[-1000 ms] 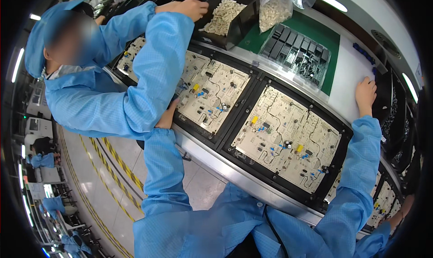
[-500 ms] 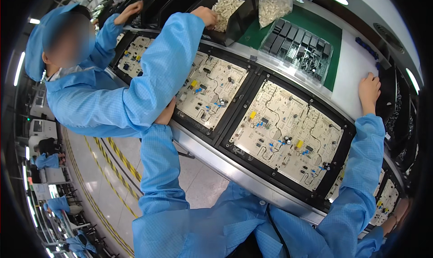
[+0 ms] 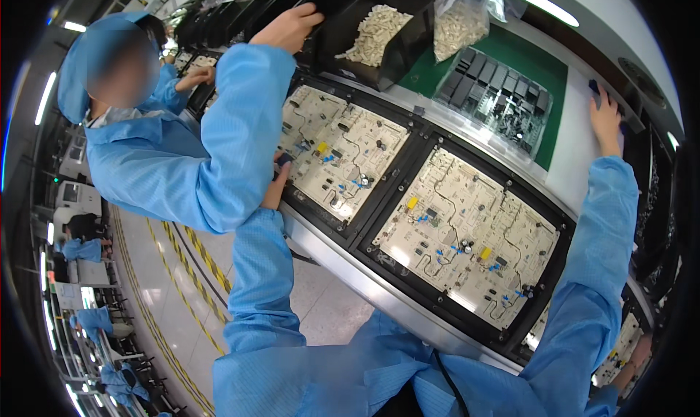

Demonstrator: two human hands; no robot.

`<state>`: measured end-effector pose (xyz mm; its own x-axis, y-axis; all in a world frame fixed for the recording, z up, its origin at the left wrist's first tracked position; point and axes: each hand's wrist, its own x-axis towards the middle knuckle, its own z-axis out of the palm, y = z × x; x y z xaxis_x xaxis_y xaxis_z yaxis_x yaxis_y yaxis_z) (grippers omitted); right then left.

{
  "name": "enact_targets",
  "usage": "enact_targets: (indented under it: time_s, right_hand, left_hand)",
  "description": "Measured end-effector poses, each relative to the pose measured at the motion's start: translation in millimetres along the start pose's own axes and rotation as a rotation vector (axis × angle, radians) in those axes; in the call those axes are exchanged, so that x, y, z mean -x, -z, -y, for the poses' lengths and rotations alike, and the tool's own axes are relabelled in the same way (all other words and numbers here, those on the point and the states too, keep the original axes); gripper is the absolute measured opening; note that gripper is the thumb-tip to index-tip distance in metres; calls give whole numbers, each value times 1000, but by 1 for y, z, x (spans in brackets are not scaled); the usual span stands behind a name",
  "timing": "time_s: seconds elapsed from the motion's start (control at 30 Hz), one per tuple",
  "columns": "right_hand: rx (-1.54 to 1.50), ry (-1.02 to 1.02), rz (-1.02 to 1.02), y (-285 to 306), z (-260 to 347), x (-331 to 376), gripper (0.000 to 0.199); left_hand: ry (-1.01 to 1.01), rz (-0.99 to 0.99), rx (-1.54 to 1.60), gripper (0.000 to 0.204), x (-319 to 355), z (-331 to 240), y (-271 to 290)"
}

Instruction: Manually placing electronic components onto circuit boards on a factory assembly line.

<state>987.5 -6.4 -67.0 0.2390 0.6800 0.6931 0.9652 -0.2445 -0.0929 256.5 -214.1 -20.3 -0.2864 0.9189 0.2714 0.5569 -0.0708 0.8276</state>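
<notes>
My left hand [image 3: 275,189] is at the near-left edge of a cream circuit board [image 3: 386,136]. Its thumb and fingers close on a small dark blue block-shaped part [image 3: 284,159]; the co-worker's arm partly hides this hand. At the far right, my right hand [image 3: 607,122] reaches over a white surface, fingers stretched and apart. Its fingertips touch or hover by a small dark blue part [image 3: 593,87]; which, I cannot tell. Between my arms lies a larger cream board section [image 3: 467,235] in a black frame [image 3: 364,231], bearing yellow, blue and black components.
On the left, a co-worker's blue sleeve [image 3: 248,111] crosses the line, their hand [image 3: 289,28] beside a black bin [image 3: 399,56] of beige parts. A clear tray [image 3: 496,100] of black components and a bag [image 3: 459,27] of beige parts sit behind. A metal rail [image 3: 350,271] runs along the front.
My right hand has moved farther away, onto the dark blue parts. A dark blue part now shows in my left hand. The co-worker's hand has left the beige parts, moving left.
</notes>
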Motion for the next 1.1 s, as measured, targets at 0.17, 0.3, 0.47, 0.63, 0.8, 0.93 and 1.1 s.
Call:
enact_targets:
  time_s: [0.17,0.3,0.47,0.63,0.8,0.93,1.1]
  right_hand:
    - [41,-128,291,-7,20,-1,52]
    - [98,-234,286,-17,-5,-20,53]
    - [179,-118,280,-17,-3,-31,49]
    - [87,-35,142,-19,8,-26,43]
    - [6,38,40,-29,-13,-29,38]
    - [-56,64,4,-25,-3,-23,37]
    - [-16,76,-17,-27,-6,-22,36]
  left_hand:
    - [-335,-131,-384,26,15,-4,7]
    - [-264,-129,-287,28,14,5,0]
    - [-174,-128,-352,27,20,-10,0]
    - [-194,-131,-432,27,22,-11,5]
    - [-182,-139,-464,28,19,-14,-4]
    - [-191,-158,-490,28,23,-10,1]
    - [-236,-117,-628,28,20,-20,3]
